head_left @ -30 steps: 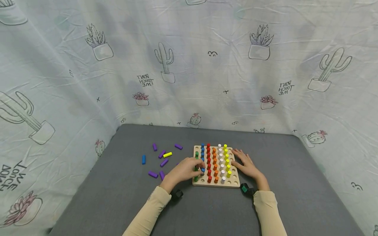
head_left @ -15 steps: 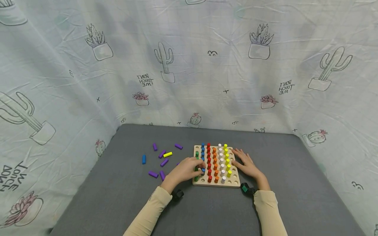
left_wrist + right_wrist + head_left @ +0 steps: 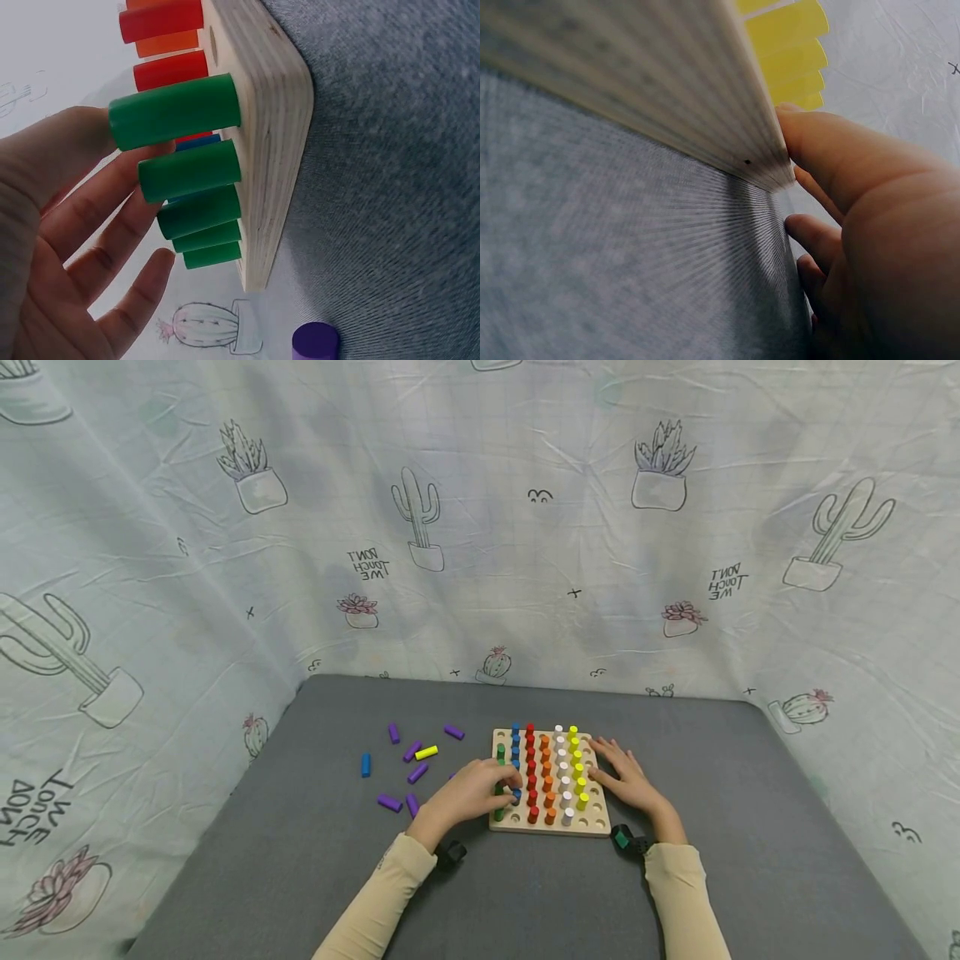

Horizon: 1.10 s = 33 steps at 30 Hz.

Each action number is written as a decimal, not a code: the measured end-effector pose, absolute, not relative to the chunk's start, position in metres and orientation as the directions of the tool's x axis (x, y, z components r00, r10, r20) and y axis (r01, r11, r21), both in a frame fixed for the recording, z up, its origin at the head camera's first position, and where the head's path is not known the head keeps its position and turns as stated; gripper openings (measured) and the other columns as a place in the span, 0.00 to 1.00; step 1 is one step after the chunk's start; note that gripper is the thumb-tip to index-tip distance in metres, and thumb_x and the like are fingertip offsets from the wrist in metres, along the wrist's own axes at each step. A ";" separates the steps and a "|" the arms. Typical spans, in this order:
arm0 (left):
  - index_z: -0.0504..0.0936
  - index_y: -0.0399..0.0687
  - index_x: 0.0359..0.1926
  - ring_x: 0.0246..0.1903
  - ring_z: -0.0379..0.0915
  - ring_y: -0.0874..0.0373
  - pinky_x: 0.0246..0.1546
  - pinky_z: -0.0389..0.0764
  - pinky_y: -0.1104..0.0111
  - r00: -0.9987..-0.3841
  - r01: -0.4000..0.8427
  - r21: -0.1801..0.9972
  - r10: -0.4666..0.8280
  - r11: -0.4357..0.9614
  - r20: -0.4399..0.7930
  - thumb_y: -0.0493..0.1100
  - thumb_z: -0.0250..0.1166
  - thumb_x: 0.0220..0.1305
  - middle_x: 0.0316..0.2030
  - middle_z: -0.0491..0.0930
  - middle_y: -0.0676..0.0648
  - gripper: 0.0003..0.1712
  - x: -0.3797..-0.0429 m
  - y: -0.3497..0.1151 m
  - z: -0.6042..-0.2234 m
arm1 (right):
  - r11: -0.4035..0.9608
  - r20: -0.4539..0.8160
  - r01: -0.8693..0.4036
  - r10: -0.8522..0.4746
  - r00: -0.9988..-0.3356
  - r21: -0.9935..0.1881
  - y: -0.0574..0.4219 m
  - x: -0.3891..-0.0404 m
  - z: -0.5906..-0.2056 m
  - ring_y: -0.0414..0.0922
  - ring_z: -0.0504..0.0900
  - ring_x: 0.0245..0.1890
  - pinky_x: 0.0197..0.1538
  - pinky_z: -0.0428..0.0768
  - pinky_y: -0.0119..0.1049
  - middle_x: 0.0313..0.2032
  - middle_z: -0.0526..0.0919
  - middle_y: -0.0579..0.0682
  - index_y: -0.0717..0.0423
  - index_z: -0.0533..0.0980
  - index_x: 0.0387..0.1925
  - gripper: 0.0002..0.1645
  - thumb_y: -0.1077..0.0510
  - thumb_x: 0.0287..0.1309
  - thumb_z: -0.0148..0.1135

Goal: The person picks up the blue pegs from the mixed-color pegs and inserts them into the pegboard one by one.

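A wooden pegboard [image 3: 525, 830] lies on the grey table, filled with rows of green, blue, red, orange, white and yellow pegs. My left hand [image 3: 474, 792] reaches over the green row and pinches a blue peg [image 3: 516, 796] near the front of the blue row. In the left wrist view, green pegs [image 3: 176, 114] partly hide the fingertips and most of the blue row. My right hand [image 3: 628, 782] rests at the board's right side, fingers spread. Its thumb [image 3: 832, 146] touches the board's edge beside the yellow pegs [image 3: 791, 56].
Left of the board lie several loose purple pegs [image 3: 417, 773], one yellow peg [image 3: 426, 752] and one blue peg [image 3: 366, 765]. A purple peg [image 3: 315, 342] also shows low in the left wrist view. A printed cloth [image 3: 480, 527] hangs behind the table.
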<state>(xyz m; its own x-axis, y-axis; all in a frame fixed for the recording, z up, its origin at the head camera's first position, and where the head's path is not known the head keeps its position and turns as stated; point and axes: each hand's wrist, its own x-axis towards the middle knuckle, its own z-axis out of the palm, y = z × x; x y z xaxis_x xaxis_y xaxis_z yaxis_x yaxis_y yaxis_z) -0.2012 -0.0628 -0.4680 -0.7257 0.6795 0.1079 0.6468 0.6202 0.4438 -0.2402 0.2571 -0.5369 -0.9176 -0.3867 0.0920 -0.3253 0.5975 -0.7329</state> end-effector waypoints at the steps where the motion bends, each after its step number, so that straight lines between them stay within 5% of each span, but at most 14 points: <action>1: 0.80 0.51 0.42 0.38 0.77 0.63 0.38 0.76 0.74 -0.725 0.646 0.445 0.680 0.619 0.107 0.47 0.64 0.60 0.38 0.80 0.56 0.10 -0.201 -0.063 -0.467 | 0.596 0.093 -0.326 -0.387 -0.917 -0.734 0.257 -0.240 -0.537 0.64 0.41 0.69 0.65 0.33 0.64 0.69 0.51 0.66 0.57 0.56 0.68 0.36 0.49 0.64 0.53; 33: 0.81 0.48 0.41 0.38 0.75 0.59 0.40 0.78 0.59 -0.848 0.519 0.550 0.476 0.654 0.234 0.40 0.66 0.58 0.37 0.80 0.56 0.09 -0.201 -0.148 -0.464 | 0.597 0.100 -0.328 -0.382 -0.919 -0.732 0.258 -0.237 -0.537 0.64 0.41 0.70 0.66 0.33 0.63 0.69 0.52 0.65 0.56 0.56 0.69 0.36 0.50 0.64 0.53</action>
